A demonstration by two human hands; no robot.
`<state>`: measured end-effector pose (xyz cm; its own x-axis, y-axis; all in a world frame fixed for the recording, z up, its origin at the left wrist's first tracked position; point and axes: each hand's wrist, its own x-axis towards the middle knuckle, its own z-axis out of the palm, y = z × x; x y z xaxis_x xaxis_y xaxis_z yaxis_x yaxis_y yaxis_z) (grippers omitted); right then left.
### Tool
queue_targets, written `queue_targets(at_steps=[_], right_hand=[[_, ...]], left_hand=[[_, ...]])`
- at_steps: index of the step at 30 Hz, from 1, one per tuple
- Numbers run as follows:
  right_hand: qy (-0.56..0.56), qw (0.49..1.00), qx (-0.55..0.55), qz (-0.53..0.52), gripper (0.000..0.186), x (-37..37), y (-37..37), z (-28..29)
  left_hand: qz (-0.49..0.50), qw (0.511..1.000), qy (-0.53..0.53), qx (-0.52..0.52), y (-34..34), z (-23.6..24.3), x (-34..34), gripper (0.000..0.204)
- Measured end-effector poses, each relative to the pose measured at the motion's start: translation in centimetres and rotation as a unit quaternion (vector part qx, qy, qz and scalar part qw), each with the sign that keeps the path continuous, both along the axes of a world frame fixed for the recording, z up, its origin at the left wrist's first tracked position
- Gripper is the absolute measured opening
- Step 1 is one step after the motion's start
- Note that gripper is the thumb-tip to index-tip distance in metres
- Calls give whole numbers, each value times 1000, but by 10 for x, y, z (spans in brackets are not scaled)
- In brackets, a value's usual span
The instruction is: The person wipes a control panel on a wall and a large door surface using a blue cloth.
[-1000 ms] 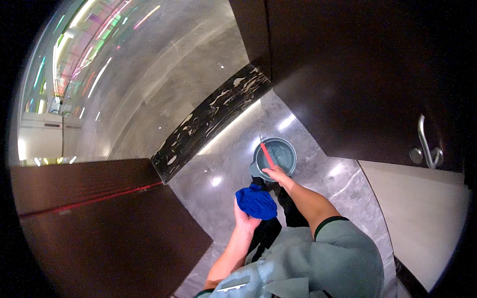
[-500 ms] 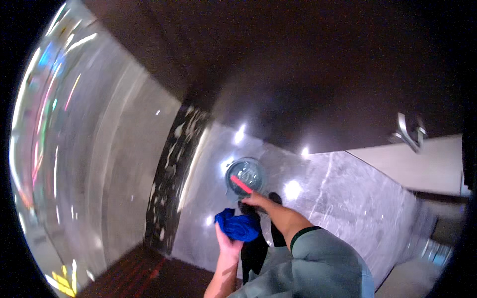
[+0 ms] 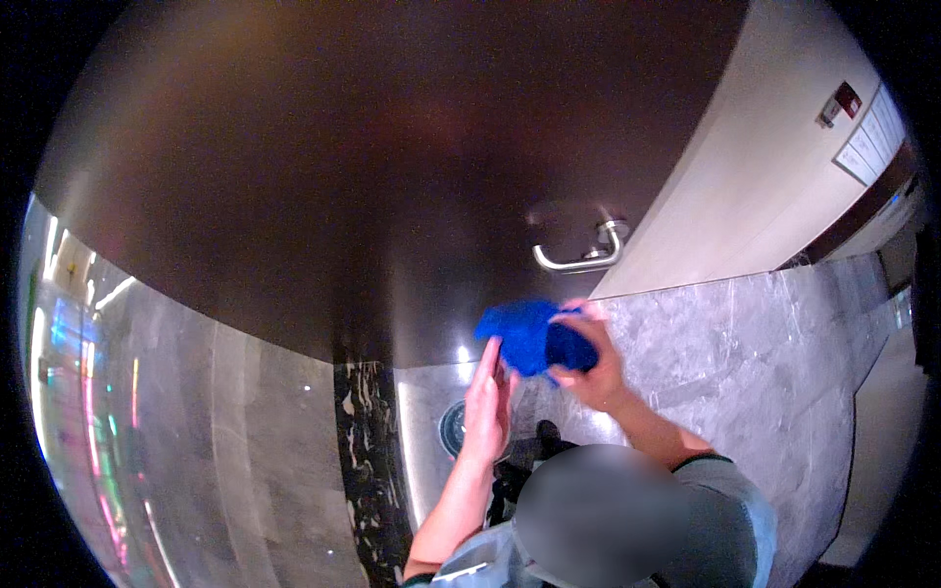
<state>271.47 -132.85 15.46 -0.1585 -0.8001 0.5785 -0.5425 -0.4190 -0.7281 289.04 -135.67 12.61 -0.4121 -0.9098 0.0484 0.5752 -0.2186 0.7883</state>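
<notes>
A bunched blue cloth point(image 3: 529, 333) is up in front of me, held between both hands, near the lever handle of the dark door point(image 3: 323, 196). My left hand point(image 3: 485, 412) has the cloth's lower left edge between thumb and fingers. Around its right end, the fingers of my right hand point(image 3: 600, 367) are curled, slightly blurred. The metal door handle point(image 3: 578, 263) is just beyond the cloth, apart from it. Below, partly hidden behind my left hand, a round bucket point(image 3: 451, 428) stands on the floor.
Grey marble-look floor point(image 3: 725, 363) spreads to the right, with a pale wall point(image 3: 730, 216) beside the door. A black patterned stone strip point(image 3: 363, 461) runs along the floor at left. My dark shoe point(image 3: 549, 431) is near the bucket.
My right hand has let go of the red stick-like thing over the bucket and risen to the blue cloth. The left hand has lifted the cloth; the door handle now appears nearer.
</notes>
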Motion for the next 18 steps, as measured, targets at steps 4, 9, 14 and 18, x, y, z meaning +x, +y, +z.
queue_targets(at_steps=[4,9,14,18], right_hand=[[172,977,-57,-117,55,-41,-23,78],[398,911,-10,-110,38,-69,-68,11],[279,953,-71,-94,40,-86,-69,9],[215,958,-100,-160,43,-95,-49,-14]], left_hand=[[-6,990,-7,139,-48,23,-41,64],[-155,942,126,270,-105,4,-107,75],[-81,946,157,271,-113,22,-137,61],[-52,958,92,267,-100,19,-141,58]])
